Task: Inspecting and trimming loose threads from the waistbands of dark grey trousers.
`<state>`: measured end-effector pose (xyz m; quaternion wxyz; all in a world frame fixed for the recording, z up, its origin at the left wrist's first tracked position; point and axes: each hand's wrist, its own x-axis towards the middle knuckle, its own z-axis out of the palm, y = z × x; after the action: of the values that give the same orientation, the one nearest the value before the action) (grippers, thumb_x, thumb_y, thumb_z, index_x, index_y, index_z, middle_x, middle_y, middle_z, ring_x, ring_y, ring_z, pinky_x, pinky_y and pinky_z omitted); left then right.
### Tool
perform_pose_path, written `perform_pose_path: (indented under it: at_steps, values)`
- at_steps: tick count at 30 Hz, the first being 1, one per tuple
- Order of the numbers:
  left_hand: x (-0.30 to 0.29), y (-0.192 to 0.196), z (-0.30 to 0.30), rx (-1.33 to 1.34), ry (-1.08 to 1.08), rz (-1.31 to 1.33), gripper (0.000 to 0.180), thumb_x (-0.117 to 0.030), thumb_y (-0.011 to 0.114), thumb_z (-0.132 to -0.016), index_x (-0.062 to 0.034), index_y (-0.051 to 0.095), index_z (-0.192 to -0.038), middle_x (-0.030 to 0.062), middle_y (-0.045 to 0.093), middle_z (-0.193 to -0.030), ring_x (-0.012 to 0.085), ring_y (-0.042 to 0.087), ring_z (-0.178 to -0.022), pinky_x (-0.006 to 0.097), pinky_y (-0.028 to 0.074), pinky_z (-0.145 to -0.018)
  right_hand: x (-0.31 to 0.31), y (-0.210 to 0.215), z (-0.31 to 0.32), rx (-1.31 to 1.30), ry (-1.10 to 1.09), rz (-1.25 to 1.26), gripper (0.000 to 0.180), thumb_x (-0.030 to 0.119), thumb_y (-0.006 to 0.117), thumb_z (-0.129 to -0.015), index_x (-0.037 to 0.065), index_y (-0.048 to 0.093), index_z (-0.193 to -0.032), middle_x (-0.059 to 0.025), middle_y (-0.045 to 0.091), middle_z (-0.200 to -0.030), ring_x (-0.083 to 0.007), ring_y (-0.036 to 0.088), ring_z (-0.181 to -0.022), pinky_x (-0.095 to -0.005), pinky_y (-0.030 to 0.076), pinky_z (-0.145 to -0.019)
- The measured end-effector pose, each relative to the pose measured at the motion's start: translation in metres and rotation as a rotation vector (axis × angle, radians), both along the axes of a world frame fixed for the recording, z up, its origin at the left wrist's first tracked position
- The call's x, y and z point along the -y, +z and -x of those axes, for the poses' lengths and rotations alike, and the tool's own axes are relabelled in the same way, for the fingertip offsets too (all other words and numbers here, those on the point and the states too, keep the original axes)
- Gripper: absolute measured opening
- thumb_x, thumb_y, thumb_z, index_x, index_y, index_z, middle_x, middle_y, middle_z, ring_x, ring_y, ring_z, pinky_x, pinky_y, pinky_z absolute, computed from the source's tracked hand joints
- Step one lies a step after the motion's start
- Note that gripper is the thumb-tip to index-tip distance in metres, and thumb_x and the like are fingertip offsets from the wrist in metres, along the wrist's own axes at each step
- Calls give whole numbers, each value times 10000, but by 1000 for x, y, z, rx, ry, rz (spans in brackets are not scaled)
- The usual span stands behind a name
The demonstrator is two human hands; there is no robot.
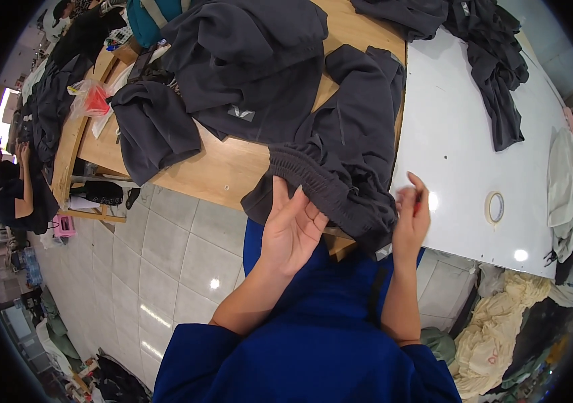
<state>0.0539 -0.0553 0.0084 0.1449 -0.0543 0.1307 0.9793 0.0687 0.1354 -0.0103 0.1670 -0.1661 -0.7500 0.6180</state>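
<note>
The dark grey garment point(340, 154) hangs over the near edge of the wooden bench point(212, 168), its gathered elastic band running left to right between the two hands. The left hand point(291, 225) touches that band with its fingers spread wide, while the right hand point(411, 215) — blurred — seems pinched on the cloth's right end. A small pale label point(241, 113) sits on a farther grey garment point(253, 60); a red-and-clear plastic bag point(90, 98) lies far left, a tape roll point(495, 207) right.
</note>
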Motion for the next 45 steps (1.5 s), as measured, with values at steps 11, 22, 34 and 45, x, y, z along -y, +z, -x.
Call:
perform_pose_path:
  at_steps: [11,22,34,45]
  values:
    - [-18,24,-15,-131,-131,79,735,-94,337,-989,-341,-182,-1447,186,367,-1416,273,477,-1249,396,376,-1045,35,51,-8,-320,181,-300,285,7,788,-668,33,672,-926,-44,549,-628,-123,484,-509,-222,364,-464]
    - [-12,26,-9,-96,-88,115,738,-44,356,-965,-284,-131,-1465,146,388,-1385,250,483,-1231,407,382,-1041,26,62,-31,-387,674,-221,227,15,745,-703,48,633,-898,-62,586,-688,-147,552,-561,-254,394,-495]
    - [-19,28,-16,-121,-57,270,706,40,415,-918,-200,53,-1475,120,439,-1337,231,491,-1222,391,404,-1038,24,67,-21,-320,210,-436,364,-45,739,-678,-20,656,-1031,-136,661,-885,-195,629,-723,-249,496,-650]
    - [-21,32,-16,-120,-70,318,725,45,416,-911,-200,34,-1477,123,443,-1337,232,485,-1226,388,399,-1037,22,73,-18,-394,179,-588,363,-52,757,-639,-17,684,-992,-147,676,-867,-222,650,-755,-269,511,-660]
